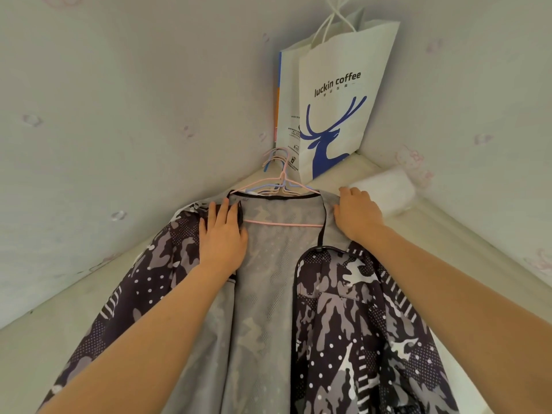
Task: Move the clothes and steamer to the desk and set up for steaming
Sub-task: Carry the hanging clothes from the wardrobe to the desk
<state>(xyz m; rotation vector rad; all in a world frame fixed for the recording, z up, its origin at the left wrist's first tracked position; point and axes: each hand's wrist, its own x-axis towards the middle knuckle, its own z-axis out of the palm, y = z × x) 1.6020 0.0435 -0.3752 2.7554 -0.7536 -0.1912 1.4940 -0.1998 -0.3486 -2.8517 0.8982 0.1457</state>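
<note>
A dark camouflage jacket [352,318] with a grey mesh lining lies open on a pale surface, a pink hanger [283,224] inside its shoulders. My left hand [222,234] lies flat on the jacket's left shoulder by the collar, fingers straight. My right hand [357,212] rests on the right shoulder with its fingers bent over the fabric's edge. No steamer is in view.
Several pastel hangers [276,165] lie bunched behind the collar. A white paper bag [334,94] with a blue deer print stands in the corner between two papered walls. A white roll [385,186] lies at the right by my right hand.
</note>
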